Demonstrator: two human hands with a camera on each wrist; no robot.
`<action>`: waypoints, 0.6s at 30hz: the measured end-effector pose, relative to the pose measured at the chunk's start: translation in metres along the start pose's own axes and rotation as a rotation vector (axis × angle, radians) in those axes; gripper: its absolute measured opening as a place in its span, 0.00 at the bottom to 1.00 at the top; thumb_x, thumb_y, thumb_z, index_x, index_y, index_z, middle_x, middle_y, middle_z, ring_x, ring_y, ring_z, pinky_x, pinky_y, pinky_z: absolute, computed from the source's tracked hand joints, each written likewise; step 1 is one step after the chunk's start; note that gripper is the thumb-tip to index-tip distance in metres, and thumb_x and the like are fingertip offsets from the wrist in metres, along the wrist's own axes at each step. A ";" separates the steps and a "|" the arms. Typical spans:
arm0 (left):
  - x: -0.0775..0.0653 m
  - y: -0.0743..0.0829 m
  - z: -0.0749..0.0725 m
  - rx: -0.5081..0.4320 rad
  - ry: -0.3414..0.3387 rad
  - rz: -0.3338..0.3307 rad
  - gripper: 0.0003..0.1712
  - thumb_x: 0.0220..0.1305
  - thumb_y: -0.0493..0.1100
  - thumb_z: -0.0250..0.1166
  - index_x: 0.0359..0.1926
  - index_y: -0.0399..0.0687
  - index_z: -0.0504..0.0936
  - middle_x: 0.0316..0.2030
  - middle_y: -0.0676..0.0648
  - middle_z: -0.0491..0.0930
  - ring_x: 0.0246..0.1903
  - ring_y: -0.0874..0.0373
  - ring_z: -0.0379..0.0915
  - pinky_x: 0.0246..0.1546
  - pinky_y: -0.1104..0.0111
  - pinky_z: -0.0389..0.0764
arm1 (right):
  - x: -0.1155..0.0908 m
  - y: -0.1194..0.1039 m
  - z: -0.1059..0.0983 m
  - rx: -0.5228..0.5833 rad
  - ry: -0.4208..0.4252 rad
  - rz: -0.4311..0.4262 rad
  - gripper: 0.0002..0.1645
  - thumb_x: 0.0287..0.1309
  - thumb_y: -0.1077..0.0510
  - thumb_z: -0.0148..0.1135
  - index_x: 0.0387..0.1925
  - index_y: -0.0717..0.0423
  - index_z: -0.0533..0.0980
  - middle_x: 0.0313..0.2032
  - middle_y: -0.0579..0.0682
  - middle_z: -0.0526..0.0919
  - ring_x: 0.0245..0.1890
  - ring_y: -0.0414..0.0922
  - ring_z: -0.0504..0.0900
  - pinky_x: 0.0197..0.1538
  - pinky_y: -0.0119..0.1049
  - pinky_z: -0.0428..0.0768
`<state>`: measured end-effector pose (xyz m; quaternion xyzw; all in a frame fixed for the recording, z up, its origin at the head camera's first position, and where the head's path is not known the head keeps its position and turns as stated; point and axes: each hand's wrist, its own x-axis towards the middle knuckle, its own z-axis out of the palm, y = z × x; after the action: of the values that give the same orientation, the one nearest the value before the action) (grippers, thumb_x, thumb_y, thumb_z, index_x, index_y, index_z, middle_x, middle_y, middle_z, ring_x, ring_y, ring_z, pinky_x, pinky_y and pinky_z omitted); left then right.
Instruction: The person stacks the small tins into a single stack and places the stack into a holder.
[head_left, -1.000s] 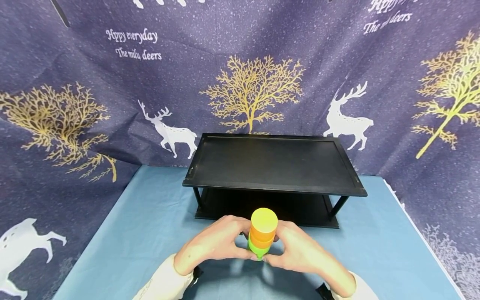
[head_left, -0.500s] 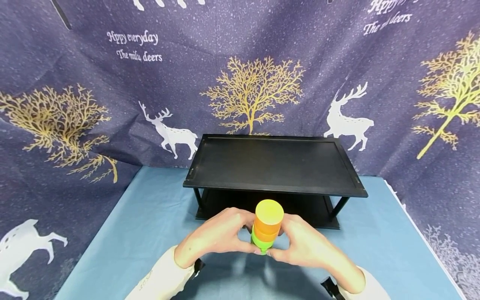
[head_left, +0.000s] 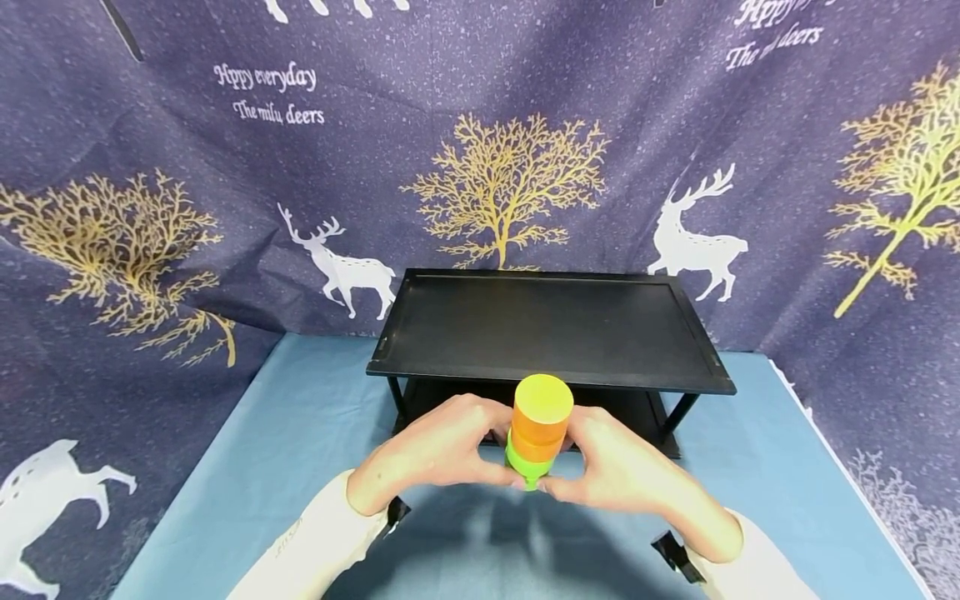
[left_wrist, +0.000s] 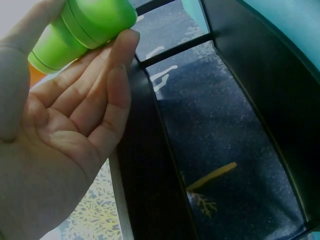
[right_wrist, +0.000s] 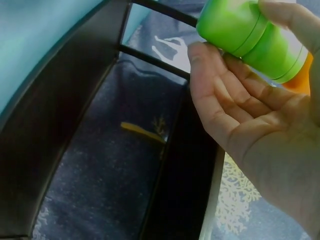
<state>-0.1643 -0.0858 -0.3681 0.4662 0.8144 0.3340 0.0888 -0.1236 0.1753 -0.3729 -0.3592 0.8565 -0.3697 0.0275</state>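
Between my two hands is a stubby orange-and-green cylinder point(head_left: 542, 429) with a flat yellow top and a bright green lower part. It stands upright, in front of the black shelf's front edge. My left hand point(head_left: 442, 442) grips its left side, thumb on the near face and fingers behind. From the other side my right hand point(head_left: 626, 467) holds it the same way, the two thumbs almost meeting at the front. Both wrist views show the green end point(left_wrist: 80, 32) with a seam around it, lying against the fingers. The fingers are partly hidden behind the cylinder in the head view.
A low black two-tier shelf point(head_left: 540, 329) stands on the blue cloth-covered table point(head_left: 315, 400), its lower board under the top one. Behind and to the sides hangs a dark blue curtain point(head_left: 540, 75) printed with deer and golden trees.
Both hands have moved the cylinder up the head view and slightly right, so its yellow top now overlaps the shelf's front edge. The grip looks unchanged; the shelf has not moved.
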 end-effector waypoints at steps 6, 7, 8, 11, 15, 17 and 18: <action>0.003 0.003 -0.008 0.018 0.012 0.007 0.23 0.56 0.56 0.83 0.52 0.64 0.86 0.41 0.71 0.85 0.42 0.78 0.81 0.51 0.74 0.83 | 0.007 -0.005 -0.009 -0.028 -0.012 0.012 0.32 0.51 0.57 0.83 0.53 0.31 0.77 0.46 0.27 0.84 0.44 0.32 0.83 0.49 0.34 0.85; 0.004 0.004 -0.009 0.020 0.014 0.011 0.23 0.56 0.55 0.83 0.51 0.64 0.86 0.41 0.71 0.85 0.42 0.77 0.81 0.51 0.73 0.83 | 0.008 -0.006 -0.011 -0.031 -0.013 0.011 0.32 0.51 0.57 0.83 0.53 0.31 0.77 0.46 0.27 0.84 0.45 0.32 0.83 0.49 0.34 0.85; 0.005 0.005 -0.011 0.026 0.017 0.012 0.23 0.56 0.55 0.83 0.51 0.64 0.86 0.41 0.71 0.84 0.42 0.77 0.81 0.51 0.73 0.83 | 0.009 -0.007 -0.013 -0.035 -0.013 0.009 0.32 0.51 0.57 0.83 0.53 0.31 0.77 0.46 0.28 0.84 0.44 0.32 0.83 0.49 0.34 0.85; 0.007 0.009 -0.017 0.027 0.020 0.012 0.23 0.56 0.53 0.84 0.52 0.63 0.86 0.41 0.71 0.85 0.42 0.76 0.81 0.51 0.71 0.84 | 0.011 -0.009 -0.019 -0.049 -0.007 0.002 0.32 0.51 0.57 0.83 0.54 0.33 0.77 0.46 0.28 0.84 0.44 0.32 0.83 0.49 0.34 0.85; 0.011 0.012 -0.024 0.021 0.023 0.008 0.26 0.55 0.53 0.84 0.54 0.62 0.86 0.42 0.70 0.86 0.41 0.76 0.82 0.51 0.72 0.84 | 0.014 -0.012 -0.026 -0.061 0.003 -0.010 0.31 0.52 0.56 0.83 0.54 0.34 0.77 0.46 0.29 0.84 0.44 0.33 0.83 0.49 0.37 0.86; 0.012 0.013 -0.027 0.021 0.022 0.011 0.26 0.55 0.54 0.84 0.54 0.62 0.86 0.42 0.70 0.86 0.41 0.76 0.82 0.50 0.72 0.84 | 0.016 -0.013 -0.030 -0.071 0.002 -0.017 0.29 0.52 0.56 0.83 0.53 0.35 0.78 0.45 0.29 0.84 0.43 0.32 0.83 0.49 0.37 0.86; 0.013 0.014 -0.028 0.020 0.021 0.013 0.26 0.56 0.54 0.84 0.55 0.61 0.86 0.42 0.70 0.86 0.41 0.76 0.82 0.50 0.71 0.84 | 0.016 -0.013 -0.032 -0.075 0.001 -0.013 0.29 0.52 0.56 0.83 0.52 0.35 0.78 0.45 0.29 0.84 0.43 0.32 0.83 0.49 0.38 0.86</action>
<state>-0.1747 -0.0835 -0.3358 0.4687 0.8157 0.3311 0.0733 -0.1378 0.1780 -0.3375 -0.3656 0.8672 -0.3378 0.0113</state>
